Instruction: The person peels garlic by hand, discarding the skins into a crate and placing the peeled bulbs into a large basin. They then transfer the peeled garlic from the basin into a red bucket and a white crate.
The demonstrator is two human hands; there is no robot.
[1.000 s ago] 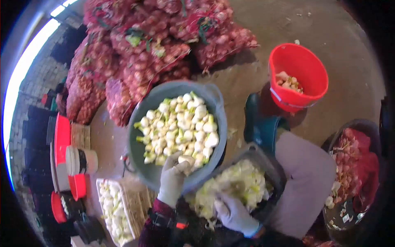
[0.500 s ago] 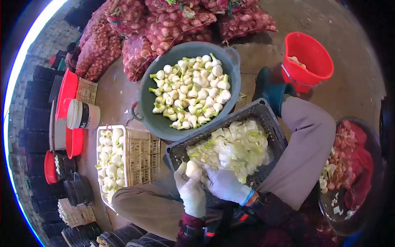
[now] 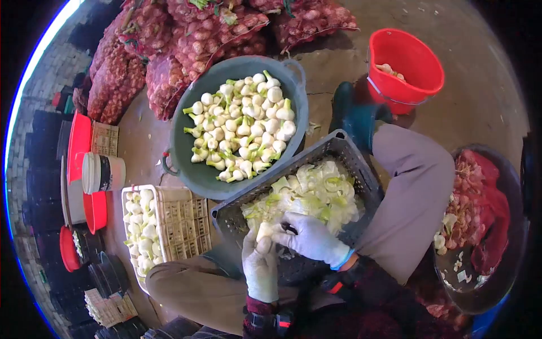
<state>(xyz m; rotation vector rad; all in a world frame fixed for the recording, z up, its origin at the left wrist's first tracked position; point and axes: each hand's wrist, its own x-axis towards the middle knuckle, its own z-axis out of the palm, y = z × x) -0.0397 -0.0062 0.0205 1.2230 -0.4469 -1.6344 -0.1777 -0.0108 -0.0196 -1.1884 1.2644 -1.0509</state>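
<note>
My left hand (image 3: pixel 261 268), in a pale work glove, grips a white garlic bulb (image 3: pixel 263 230) between thumb and fingers. My gloved right hand (image 3: pixel 316 240) is closed in a pinch at the bulb's right side, thumb and forefinger curled into a ring. Whether a strip of skin lies in that pinch is too small to tell. Both hands are over the near edge of a black perforated crate (image 3: pixel 370 175), which holds a heap of pale garlic peels (image 3: pixel 322 189). Beyond it stands a big grey-green tub (image 3: pixel 189 164) of peeled garlic bulbs (image 3: pixel 243 130) with green stems.
A white crate (image 3: pixel 183 223) of garlic stands at left, near stacked buckets (image 3: pixel 104 172). Red net sacks (image 3: pixel 209 39) of garlic lie at the back. To the right are a red bucket (image 3: pixel 415 68) and a dark basin (image 3: pixel 446 282) with unpeeled garlic and red netting.
My right hand has risen and its fingers have shifted onto the bulb's side, curling into a pinch. The left hand still holds the bulb. The whole view has shifted slightly.
</note>
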